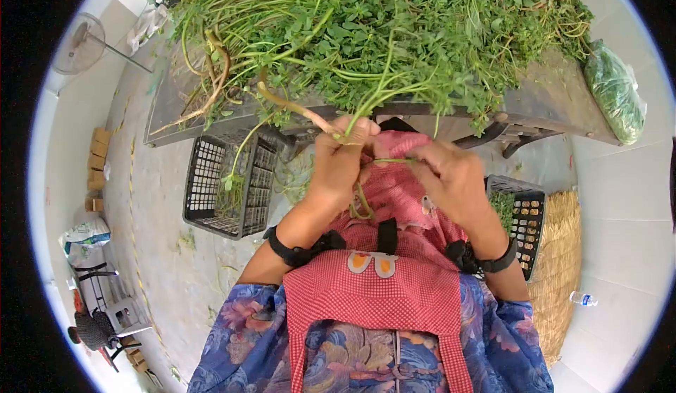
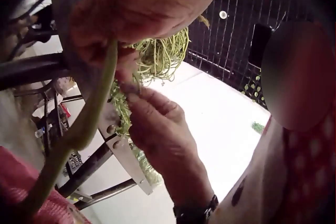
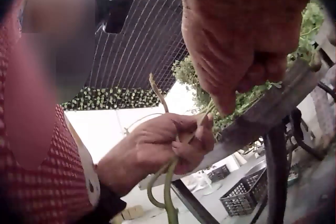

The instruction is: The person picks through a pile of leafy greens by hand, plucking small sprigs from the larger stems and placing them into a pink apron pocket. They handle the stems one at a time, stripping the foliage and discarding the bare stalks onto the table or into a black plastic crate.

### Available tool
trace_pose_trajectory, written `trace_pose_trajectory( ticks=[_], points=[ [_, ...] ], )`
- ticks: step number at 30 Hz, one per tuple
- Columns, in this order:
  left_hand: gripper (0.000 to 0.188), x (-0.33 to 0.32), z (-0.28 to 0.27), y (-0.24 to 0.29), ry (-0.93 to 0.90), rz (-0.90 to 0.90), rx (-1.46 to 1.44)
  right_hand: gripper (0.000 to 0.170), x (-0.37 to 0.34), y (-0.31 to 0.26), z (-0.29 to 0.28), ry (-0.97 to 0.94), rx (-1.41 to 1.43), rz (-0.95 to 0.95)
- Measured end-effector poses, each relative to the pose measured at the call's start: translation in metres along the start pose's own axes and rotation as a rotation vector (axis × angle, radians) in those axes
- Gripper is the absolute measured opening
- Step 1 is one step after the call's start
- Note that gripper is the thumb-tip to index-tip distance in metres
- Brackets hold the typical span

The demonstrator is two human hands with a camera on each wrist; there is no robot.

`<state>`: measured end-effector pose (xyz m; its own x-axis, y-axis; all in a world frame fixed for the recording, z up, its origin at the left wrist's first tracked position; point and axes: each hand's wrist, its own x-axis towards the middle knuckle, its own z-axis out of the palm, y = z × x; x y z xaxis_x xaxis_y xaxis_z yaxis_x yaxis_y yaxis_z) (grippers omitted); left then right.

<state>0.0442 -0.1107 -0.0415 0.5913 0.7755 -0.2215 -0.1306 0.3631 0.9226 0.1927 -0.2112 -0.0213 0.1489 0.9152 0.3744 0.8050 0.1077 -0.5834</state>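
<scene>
My left hand (image 1: 338, 164) grips a bunch of green plant stems in front of the apron. A thick pinkish-brown stem (image 1: 299, 109) rises from that fist toward the table, and a thick green stem (image 3: 168, 192) hangs below it in the right wrist view. Beside it, my right hand (image 1: 451, 178) pinches a thin green stem (image 1: 392, 160) that runs across to the left hand. The two hands are close together in the left wrist view, thumb and fingertips of the right hand (image 2: 163, 134) near the left fist. A large heap of leafy greens (image 1: 415, 41) covers the table ahead.
The table's dark front edge (image 1: 549, 115) lies just beyond my hands. Below stand a black crate (image 1: 229, 227) on the left and another black crate (image 1: 528, 227) on the right, both with greens. A bag of greens (image 1: 614, 90) leans at the table's right end.
</scene>
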Motion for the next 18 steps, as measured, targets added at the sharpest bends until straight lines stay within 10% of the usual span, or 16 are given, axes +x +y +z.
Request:
trace_pose_trajectory(
  ticks=[3, 7, 11, 14, 18],
  points=[
    [0.021, 0.003, -0.009, -0.001, 0.086, 0.022, -0.068, 0.014, -0.009, -0.005, -0.009, -0.331, 0.183, 0.023],
    [0.021, 0.002, -0.009, -0.003, 0.104, -0.064, -0.204, 0.014, -0.005, 0.008, -0.016, -0.294, -0.102, -0.043],
    [0.021, 0.002, -0.009, -0.005, 0.113, -0.083, -0.196, 0.010, -0.006, 0.017, -0.044, 0.102, 0.264, 0.433],
    [0.022, 0.004, -0.010, -0.006, 0.111, -0.092, -0.198, 0.010, -0.024, 0.038, -0.051, 0.259, 0.509, 0.335],
    [0.023, 0.004, -0.008, -0.006, 0.107, -0.086, -0.206, 0.020, -0.043, 0.032, -0.041, -0.151, 0.534, 0.465]
  ],
)
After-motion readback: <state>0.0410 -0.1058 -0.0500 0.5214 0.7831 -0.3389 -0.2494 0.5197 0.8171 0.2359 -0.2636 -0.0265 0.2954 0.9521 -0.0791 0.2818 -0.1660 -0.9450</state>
